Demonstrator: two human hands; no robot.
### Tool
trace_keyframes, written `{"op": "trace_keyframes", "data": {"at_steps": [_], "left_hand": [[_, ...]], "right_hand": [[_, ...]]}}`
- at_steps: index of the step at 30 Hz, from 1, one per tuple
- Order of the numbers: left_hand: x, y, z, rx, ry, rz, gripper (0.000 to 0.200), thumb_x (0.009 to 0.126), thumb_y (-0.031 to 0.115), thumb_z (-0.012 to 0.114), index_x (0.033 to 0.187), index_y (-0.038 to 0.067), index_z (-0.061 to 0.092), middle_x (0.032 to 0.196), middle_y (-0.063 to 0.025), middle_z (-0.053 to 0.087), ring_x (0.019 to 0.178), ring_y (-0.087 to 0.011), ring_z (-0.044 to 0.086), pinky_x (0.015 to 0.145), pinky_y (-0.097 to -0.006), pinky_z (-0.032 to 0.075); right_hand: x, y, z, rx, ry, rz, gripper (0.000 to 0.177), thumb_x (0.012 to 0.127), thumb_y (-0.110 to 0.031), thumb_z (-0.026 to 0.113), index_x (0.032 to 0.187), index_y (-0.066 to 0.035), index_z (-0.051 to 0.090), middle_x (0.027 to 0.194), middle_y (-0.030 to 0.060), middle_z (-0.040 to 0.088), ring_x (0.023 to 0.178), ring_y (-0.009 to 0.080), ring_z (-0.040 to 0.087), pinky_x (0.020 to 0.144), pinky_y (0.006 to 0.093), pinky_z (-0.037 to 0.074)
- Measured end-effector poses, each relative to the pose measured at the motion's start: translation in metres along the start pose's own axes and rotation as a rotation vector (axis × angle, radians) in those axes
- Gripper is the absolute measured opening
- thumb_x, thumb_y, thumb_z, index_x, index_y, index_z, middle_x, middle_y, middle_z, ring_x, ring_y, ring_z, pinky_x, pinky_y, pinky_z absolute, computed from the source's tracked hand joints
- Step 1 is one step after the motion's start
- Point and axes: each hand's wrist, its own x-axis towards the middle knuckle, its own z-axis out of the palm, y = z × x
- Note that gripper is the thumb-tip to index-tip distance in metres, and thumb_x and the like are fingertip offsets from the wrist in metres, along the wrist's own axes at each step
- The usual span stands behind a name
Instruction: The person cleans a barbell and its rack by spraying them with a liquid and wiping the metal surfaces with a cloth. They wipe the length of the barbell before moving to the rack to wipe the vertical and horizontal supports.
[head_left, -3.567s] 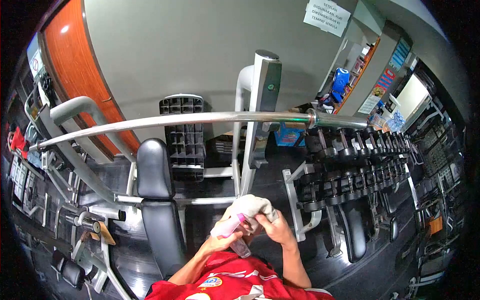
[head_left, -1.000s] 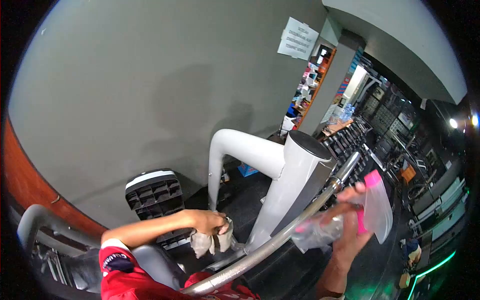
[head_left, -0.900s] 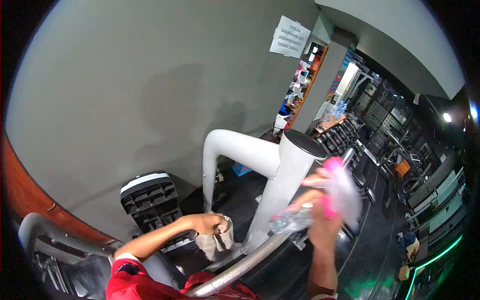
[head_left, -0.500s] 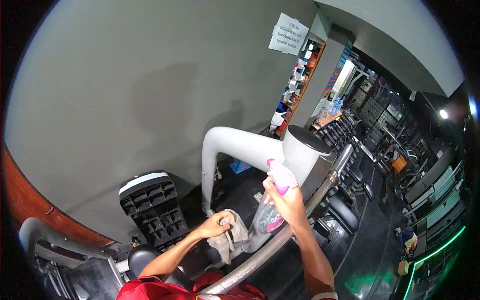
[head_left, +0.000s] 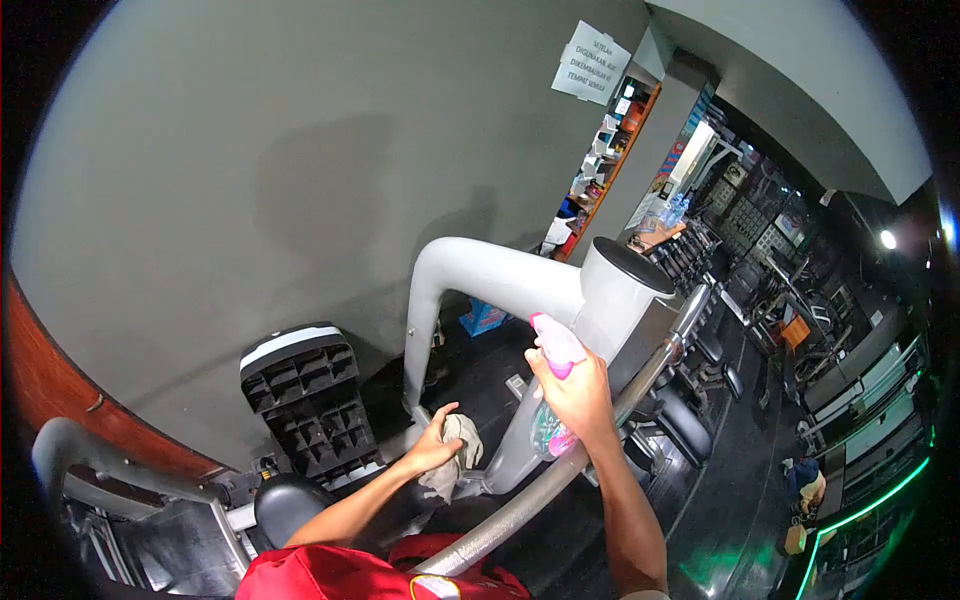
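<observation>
My right hand is closed around the neck of a spray bottle with a white and pink trigger head. The bottle's clear body hangs below my fingers, close to the grey machine frame, with its nozzle pointing up and left. Lower and to the left, my left hand grips a light beige cloth, with its thumb raised. A worn metal bar runs diagonally below both hands. Behind them, the thick light-grey frame of a gym machine bends over and joins a round post with a black cap.
A black ribbed plastic piece stands against the grey wall. Near my left arm is a black padded seat. Dumbbells on a rack, benches and a shelf are at the right. A blue box sits behind the frame.
My left hand's thumb has lifted and the cloth has bunched lower under the fingers. The right hand and bottle have shifted slightly, the trigger head tilting. The view has moved a little.
</observation>
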Motion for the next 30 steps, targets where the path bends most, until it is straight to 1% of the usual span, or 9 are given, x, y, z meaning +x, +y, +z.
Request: {"op": "trace_keyframes", "data": {"at_steps": [1, 3, 5, 9, 12, 19, 20, 25, 30], "left_hand": [[-0.001, 0.004, 0.002, 0.026, 0.017, -0.023, 0.072, 0.073, 0.006, 0.057, 0.139, 0.006, 0.026, 0.131, -0.0189, 0.040, 0.126, -0.0263, 0.036, 0.104, -0.0317, 0.029], [0.001, 0.003, 0.006, 0.087, 0.050, -0.016, 0.073, 0.074, 0.008, 0.058, 0.139, 0.004, 0.025, 0.127, -0.0184, 0.044, 0.120, -0.0248, 0.043, 0.101, -0.0311, 0.033], [-0.001, 0.002, 0.009, -0.070, 0.057, -0.145, 0.062, 0.074, 0.009, 0.059, 0.131, 0.001, 0.036, 0.116, -0.0142, 0.053, 0.109, -0.0217, 0.052, 0.095, -0.0296, 0.040], [-0.004, 0.002, 0.007, -0.198, 0.144, -0.332, 0.059, 0.075, 0.008, 0.060, 0.130, 0.001, 0.040, 0.107, -0.0083, 0.055, 0.100, -0.0177, 0.053, 0.091, -0.0285, 0.041], [-0.013, 0.019, 0.003, -0.416, 0.137, -0.461, 0.036, 0.074, 0.005, 0.055, 0.109, 0.004, 0.049, 0.095, -0.0047, 0.056, 0.093, -0.0171, 0.056, 0.083, -0.0296, 0.046], [-0.011, -0.039, 0.004, -0.733, 0.312, -0.394, 0.039, 0.075, 0.002, 0.055, 0.111, 0.010, 0.044, 0.100, -0.0079, 0.054, 0.095, -0.0239, 0.057, 0.079, -0.0425, 0.052], [-0.011, -0.035, 0.004, -0.708, 0.322, -0.395, 0.038, 0.077, 0.003, 0.055, 0.111, 0.012, 0.040, 0.102, -0.0090, 0.051, 0.098, -0.0255, 0.056, 0.081, -0.0466, 0.051], [-0.012, -0.034, 0.007, -0.690, 0.338, -0.487, 0.039, 0.079, 0.004, 0.053, 0.112, 0.012, 0.034, 0.110, -0.0109, 0.049, 0.104, -0.0276, 0.053, 0.087, -0.0505, 0.048], [-0.015, -0.033, 0.011, -0.804, 0.344, -0.340, 0.040, 0.081, 0.005, 0.051, 0.117, 0.011, 0.036, 0.114, -0.0127, 0.050, 0.107, -0.0296, 0.053, 0.089, -0.0505, 0.048]], "right_hand": [[0.000, 0.000, -0.001, -0.004, -0.004, 0.023, 0.030, 0.083, -0.023, 0.066, 0.099, 0.002, 0.058, 0.071, 0.0105, 0.064, 0.052, 0.0163, 0.062, 0.049, 0.0299, 0.049], [0.001, 0.000, -0.001, -0.009, -0.012, 0.043, 0.030, 0.083, -0.023, 0.066, 0.099, 0.002, 0.058, 0.071, 0.0104, 0.064, 0.052, 0.0165, 0.062, 0.049, 0.0303, 0.049], [0.000, 0.001, 0.000, -0.023, -0.026, 0.037, 0.029, 0.084, -0.022, 0.065, 0.098, 0.002, 0.058, 0.070, 0.0102, 0.064, 0.052, 0.0161, 0.062, 0.050, 0.0299, 0.049], [-0.001, -0.004, -0.001, -0.015, -0.049, 0.020, 0.028, 0.084, -0.021, 0.065, 0.099, 0.002, 0.059, 0.071, 0.0106, 0.064, 0.052, 0.0158, 0.062, 0.050, 0.0297, 0.049], [0.000, -0.009, -0.003, -0.010, -0.136, 0.008, 0.027, 0.084, -0.021, 0.064, 0.099, 0.002, 0.059, 0.072, 0.0114, 0.065, 0.052, 0.0158, 0.062, 0.051, 0.0296, 0.050], [-0.002, -0.005, -0.002, -0.079, -0.130, 0.006, 0.024, 0.084, -0.019, 0.064, 0.095, 0.001, 0.059, 0.064, 0.0106, 0.063, 0.050, 0.0156, 0.061, 0.051, 0.0304, 0.049], [-0.001, -0.004, -0.001, -0.084, -0.123, 0.001, 0.023, 0.084, -0.019, 0.064, 0.094, 0.001, 0.058, 0.062, 0.0104, 0.062, 0.050, 0.0159, 0.061, 0.051, 0.0308, 0.049], [-0.007, -0.005, -0.002, -0.016, -0.058, -0.024, 0.018, 0.084, -0.015, 0.064, 0.091, 0.000, 0.058, 0.059, 0.0079, 0.059, 0.049, 0.0142, 0.059, 0.049, 0.0298, 0.048], [-0.011, -0.007, -0.009, 0.252, 0.098, -0.255, 0.014, 0.085, -0.004, 0.059, 0.095, 0.005, 0.058, 0.077, 0.0091, 0.064, 0.054, 0.0090, 0.059, 0.047, 0.0218, 0.045]]}}
